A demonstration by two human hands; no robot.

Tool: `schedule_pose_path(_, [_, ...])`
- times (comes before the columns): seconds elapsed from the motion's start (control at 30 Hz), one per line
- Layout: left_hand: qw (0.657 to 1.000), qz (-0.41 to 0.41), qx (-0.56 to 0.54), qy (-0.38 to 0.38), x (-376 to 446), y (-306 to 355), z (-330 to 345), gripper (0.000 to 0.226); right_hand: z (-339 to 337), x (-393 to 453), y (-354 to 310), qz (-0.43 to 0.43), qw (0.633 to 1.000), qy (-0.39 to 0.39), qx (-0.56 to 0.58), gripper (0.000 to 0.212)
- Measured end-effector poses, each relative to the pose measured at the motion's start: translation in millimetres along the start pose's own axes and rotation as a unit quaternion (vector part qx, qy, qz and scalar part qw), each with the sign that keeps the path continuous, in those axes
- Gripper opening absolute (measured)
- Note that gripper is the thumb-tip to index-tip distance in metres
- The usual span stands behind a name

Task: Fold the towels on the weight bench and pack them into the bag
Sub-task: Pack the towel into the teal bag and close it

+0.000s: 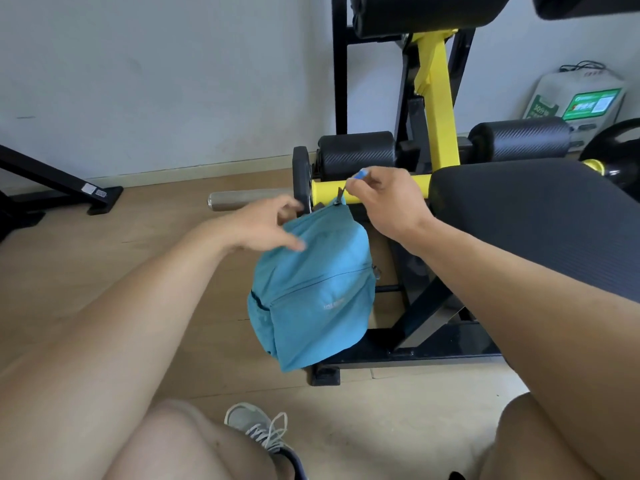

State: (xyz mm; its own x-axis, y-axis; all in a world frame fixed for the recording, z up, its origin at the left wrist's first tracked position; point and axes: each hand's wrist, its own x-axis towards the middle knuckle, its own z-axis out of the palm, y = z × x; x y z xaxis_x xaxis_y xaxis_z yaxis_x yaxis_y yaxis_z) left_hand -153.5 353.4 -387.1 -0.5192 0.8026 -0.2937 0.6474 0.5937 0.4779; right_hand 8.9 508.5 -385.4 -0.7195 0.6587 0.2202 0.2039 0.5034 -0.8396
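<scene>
Left arm: bare, reaches forward from lower left to the top of the blue bag (311, 289)
Left hand (266, 223): palm down on the bag's top left edge, fingers curled over the fabric, gripping it
Right arm: bare, comes in from lower right, above and right of the bag
Right hand (388, 199): just above the bag's top, thumb and forefinger pinching the zipper pull (358, 175)

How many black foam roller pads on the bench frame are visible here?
3: one left of the yellow post, one right of it, and a larger one at the top. Another dark pad at the top-right corner is cropped, so there may be more.
</scene>
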Motion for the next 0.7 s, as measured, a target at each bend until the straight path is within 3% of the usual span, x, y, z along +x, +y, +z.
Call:
schedule_pose_path(0.03, [0.997,0.046,-0.046,0.040,0.9,11.3,3.2,0.058,0.2,-2.2,-2.2,-0.017,1.000,-0.006,-0.006,0.028])
schedule_pose_path(0.1, [0.990,0.088,-0.019,0.111,5.9,25.8,12.8,0.036,2.3,-4.9,-5.3,-0.038,0.999,-0.007,-0.013,0.029])
schedule_pose_path(0.17, [0.980,0.102,0.029,0.166,9.4,28.2,17.1,0.039,3.0,-5.3,-7.8,-0.034,0.999,0.003,-0.004,0.029])
schedule_pose_path(0.3, [0.958,0.150,0.033,0.241,12.3,19.2,12.0,0.045,0.3,0.4,10.3,0.089,0.995,0.034,0.034,0.032])
schedule_pose_path(0.43, [0.922,0.185,-0.008,0.339,14.0,4.4,11.6,0.037,6.7,6.0,33.9,0.225,0.971,0.030,0.068,0.029])
schedule_pose_path(0.53, [0.897,0.195,-0.027,0.395,11.5,2.1,14.0,0.032,13.5,9.9,43.6,0.257,0.965,0.002,0.056,0.040])
schedule_pose_path(0.7, [0.858,0.192,-0.082,0.469,8.2,4.9,10.5,0.029,19.3,8.5,58.7,0.298,0.953,-0.034,0.041,0.041])
